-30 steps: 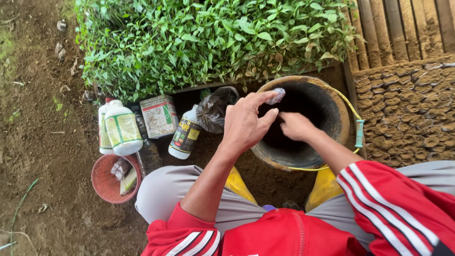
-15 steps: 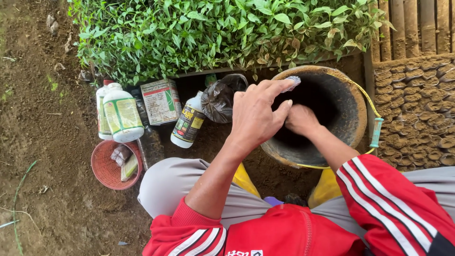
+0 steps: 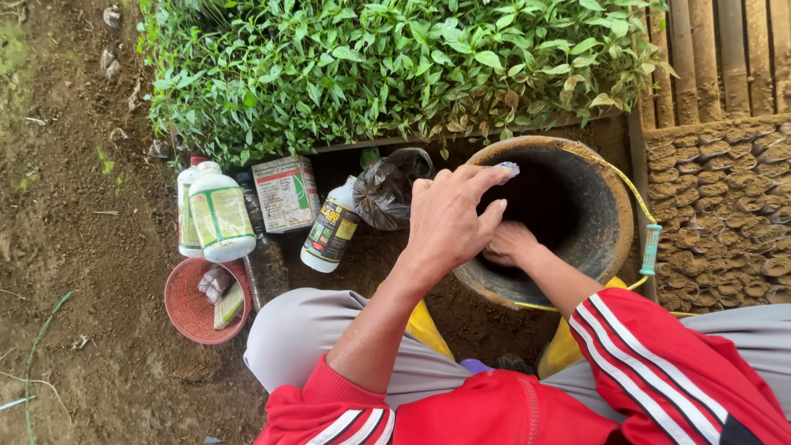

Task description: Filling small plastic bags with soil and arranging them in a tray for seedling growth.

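Seedling bed [image 3: 387,66] seen at far side, dense green leaves. Packed rows of small soil-filled pots [image 3: 725,206] at right, bamboo slats behind. Bare soil ground [image 3: 74,231] at left.

Dark round bucket [image 3: 577,206] sits centre-right between the knees, tilted toward the person, yellow cord handle on its right rim.

Left hand [image 3: 449,222] held over the near-left rim, fingers pinched on a small pale wad [image 3: 508,170] at the fingertips. Right hand [image 3: 509,243] is inside the bucket, low on the near wall; its grip is hidden by the left hand, cannot be told.

Left of the bucket: black plastic bag [image 3: 394,188], white bottle with dark label [image 3: 329,235], printed carton [image 3: 286,194], white jug [image 3: 221,213], red bowl [image 3: 198,301] with small packets.

Risk, as judged: wad is held only at the fingertips over the rim, so it could be dropped outside. Bucket is tilted; a push from inside could roll it onto the bottle.
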